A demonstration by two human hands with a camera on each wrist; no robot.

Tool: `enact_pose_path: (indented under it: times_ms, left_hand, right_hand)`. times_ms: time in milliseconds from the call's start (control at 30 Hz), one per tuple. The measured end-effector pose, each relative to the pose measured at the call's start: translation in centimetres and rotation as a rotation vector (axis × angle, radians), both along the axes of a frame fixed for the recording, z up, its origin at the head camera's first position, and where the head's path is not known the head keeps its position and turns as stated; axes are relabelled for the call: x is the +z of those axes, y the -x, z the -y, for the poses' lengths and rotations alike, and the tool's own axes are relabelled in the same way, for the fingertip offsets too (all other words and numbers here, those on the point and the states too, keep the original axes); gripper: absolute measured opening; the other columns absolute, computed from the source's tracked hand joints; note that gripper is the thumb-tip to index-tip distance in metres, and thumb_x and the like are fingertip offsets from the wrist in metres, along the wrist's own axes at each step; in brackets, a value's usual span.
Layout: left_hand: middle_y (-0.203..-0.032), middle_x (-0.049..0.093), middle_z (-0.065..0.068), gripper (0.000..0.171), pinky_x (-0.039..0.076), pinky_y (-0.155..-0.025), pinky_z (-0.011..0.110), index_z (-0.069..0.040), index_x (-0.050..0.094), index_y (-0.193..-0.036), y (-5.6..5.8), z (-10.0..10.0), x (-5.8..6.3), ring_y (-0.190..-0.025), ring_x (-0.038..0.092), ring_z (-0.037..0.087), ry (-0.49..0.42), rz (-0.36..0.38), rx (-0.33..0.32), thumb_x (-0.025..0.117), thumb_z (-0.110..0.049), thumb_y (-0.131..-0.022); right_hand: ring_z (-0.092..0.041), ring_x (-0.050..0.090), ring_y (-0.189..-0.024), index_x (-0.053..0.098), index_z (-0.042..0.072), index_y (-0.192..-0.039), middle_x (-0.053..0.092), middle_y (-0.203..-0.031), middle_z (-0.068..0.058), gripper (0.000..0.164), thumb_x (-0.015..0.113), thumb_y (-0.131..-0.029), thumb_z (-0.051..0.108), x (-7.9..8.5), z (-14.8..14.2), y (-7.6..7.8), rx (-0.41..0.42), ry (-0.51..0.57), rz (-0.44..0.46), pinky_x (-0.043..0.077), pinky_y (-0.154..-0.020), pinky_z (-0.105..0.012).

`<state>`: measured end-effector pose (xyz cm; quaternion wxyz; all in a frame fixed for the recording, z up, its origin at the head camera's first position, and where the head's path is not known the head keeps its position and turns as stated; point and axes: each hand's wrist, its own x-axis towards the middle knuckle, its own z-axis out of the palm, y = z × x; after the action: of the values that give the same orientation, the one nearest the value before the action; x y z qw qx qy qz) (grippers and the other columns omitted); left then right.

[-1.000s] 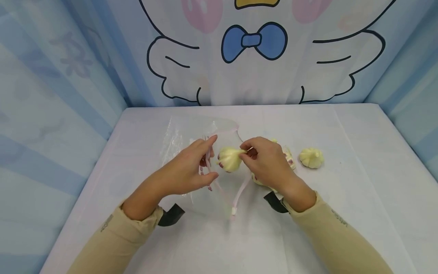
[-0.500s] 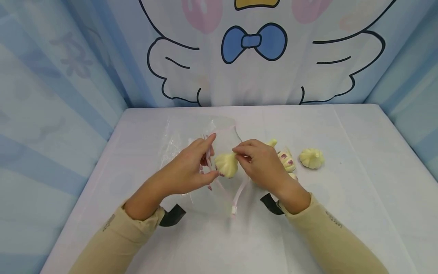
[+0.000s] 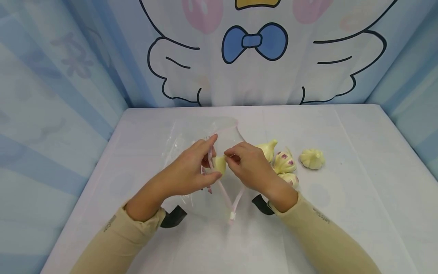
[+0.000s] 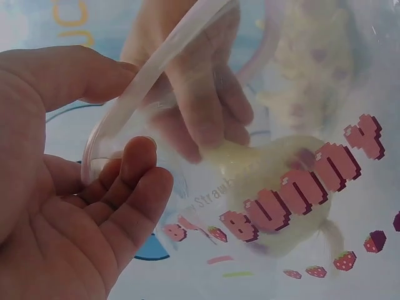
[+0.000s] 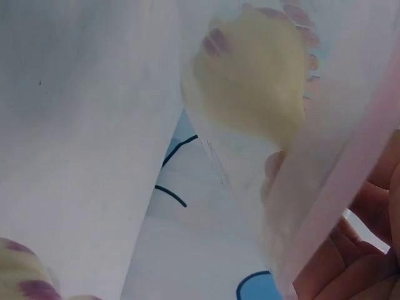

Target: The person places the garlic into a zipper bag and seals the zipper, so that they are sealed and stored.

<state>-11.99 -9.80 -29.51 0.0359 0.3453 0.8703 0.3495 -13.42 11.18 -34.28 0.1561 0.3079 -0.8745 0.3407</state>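
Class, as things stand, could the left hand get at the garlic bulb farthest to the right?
Probably not: the left hand holds the bag's pink rim, and the right hand and three loose bulbs lie between it and the farthest-right bulb.

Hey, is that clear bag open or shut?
Open: the bag has its pink edges spread apart, with the right hand holding a garlic bulb between them.

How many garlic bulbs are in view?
5: held bulb in the right grip; far bulb, middle bulb and near bulb clustered beside that grip; lone bulb farther right. More may be hidden behind the grip.
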Motion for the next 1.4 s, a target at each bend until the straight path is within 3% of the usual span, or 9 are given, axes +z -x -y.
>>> enact_pose_path:
  times_ms: [267, 500, 700, 933, 1200, 1400]
  left_hand:
    - [-0.102, 0.051, 0.005, 0.08, 0.055, -0.077, 0.032, 0.012, 0.033, -0.148, -0.14, 0.0, 0.23, -0.085, 0.058, 0.017, -0.002, -0.008, -0.005, 0.078, -0.008, -0.086]
    - [-0.102, 0.051, 0.006, 0.079, 0.056, -0.079, 0.035, 0.012, 0.032, -0.149, -0.19, 0.05, 0.29, -0.086, 0.058, 0.016, -0.015, -0.006, -0.012, 0.077, -0.007, -0.086]
    - [-0.102, 0.052, 0.007, 0.081, 0.056, -0.08, 0.037, 0.012, 0.03, -0.15, -0.18, 0.12, 0.28, -0.086, 0.058, 0.016, -0.019, -0.006, -0.009, 0.076, -0.007, -0.086]
    - [-0.101, 0.051, 0.007, 0.082, 0.056, -0.079, 0.037, 0.013, 0.03, -0.149, 0.01, 0.23, 0.21, -0.086, 0.057, 0.016, -0.032, -0.034, -0.02, 0.077, -0.006, -0.085]
    - [-0.102, 0.051, 0.007, 0.082, 0.055, -0.081, 0.03, 0.013, 0.029, -0.15, -0.02, 0.3, 0.23, -0.087, 0.058, 0.015, -0.029, -0.033, -0.016, 0.077, -0.007, -0.086]
    - [-0.102, 0.05, 0.006, 0.085, 0.055, -0.081, 0.03, 0.012, 0.028, -0.151, -0.24, 0.29, 0.37, -0.087, 0.057, 0.016, -0.04, -0.031, -0.026, 0.079, -0.006, -0.084]
  right_hand:
    - [-0.022, 0.07, -0.082, 0.07, -0.003, -0.101, 0.068, -0.095, -0.013, 0.012, 0.068, -0.091, 0.004, 0.03, 0.55, 0.16, -0.014, -0.022, 0.131, 0.059, -0.072, -0.033]
    - [-0.024, 0.069, -0.083, 0.072, -0.003, -0.097, 0.065, -0.093, -0.013, 0.009, 0.07, -0.089, 0.001, -0.17, 0.82, 0.29, -0.027, -0.047, 0.078, 0.058, -0.074, -0.033]
    - [-0.023, 0.068, -0.087, 0.074, -0.001, -0.1, 0.068, -0.096, -0.011, 0.012, 0.071, -0.089, 0.004, -0.02, 0.97, 0.26, -0.012, -0.1, 0.098, 0.057, -0.078, -0.037]
    - [-0.023, 0.067, -0.089, 0.071, 0.002, -0.104, 0.067, -0.1, -0.01, 0.017, 0.072, -0.088, 0.006, -0.38, 0.78, 0.35, 0.051, -0.101, 0.056, 0.056, -0.08, -0.037]
    - [-0.024, 0.059, -0.09, 0.074, 0.006, -0.093, 0.059, -0.102, -0.009, 0.007, 0.074, -0.087, 0.008, -0.68, 0.55, 0.35, 0.197, -0.121, 0.059, 0.053, -0.08, -0.035]
    - [-0.027, 0.06, -0.104, 0.074, 0.0, -0.11, 0.063, -0.112, -0.013, 0.023, 0.073, -0.09, 0.012, -0.27, 0.51, 0.36, 0.211, -0.221, 0.126, 0.051, -0.093, -0.039]
